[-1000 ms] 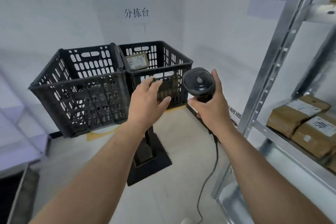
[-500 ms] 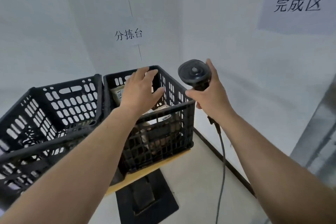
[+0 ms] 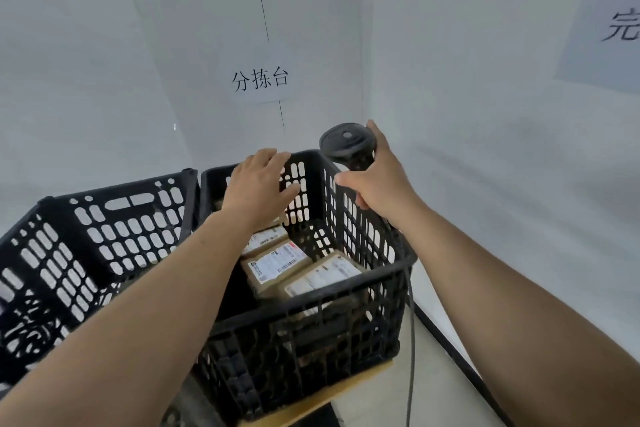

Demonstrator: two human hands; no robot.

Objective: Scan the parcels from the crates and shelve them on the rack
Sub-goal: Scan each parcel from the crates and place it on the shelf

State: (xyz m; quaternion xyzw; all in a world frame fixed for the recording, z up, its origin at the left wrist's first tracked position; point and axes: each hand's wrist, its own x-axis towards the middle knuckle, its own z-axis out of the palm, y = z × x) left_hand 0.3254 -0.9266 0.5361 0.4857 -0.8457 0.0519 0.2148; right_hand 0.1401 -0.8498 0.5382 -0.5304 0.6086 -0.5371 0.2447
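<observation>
Two black plastic crates stand side by side on a wooden board. The right crate (image 3: 377, 274) holds several brown cardboard parcels (image 3: 277, 265) with white labels facing up. My left hand (image 3: 258, 189) hovers over the back of this crate, fingers spread, holding nothing. My right hand (image 3: 377, 184) grips a black handheld barcode scanner (image 3: 346, 144) above the crate's right rim; its grey cable (image 3: 410, 340) hangs down outside the crate. The left crate (image 3: 104, 253) shows no parcels from here; my left forearm hides part of its inside.
White walls meet in a corner right behind the crates. A paper sign (image 3: 259, 80) hangs above them and another sign (image 3: 609, 28) is on the right wall. The wooden board (image 3: 346, 388) juts out under the right crate. Pale floor lies at lower right.
I have come closer to the crates and the view now looks down into the right one. My left hand has reached further over it. The rack has left the view.
</observation>
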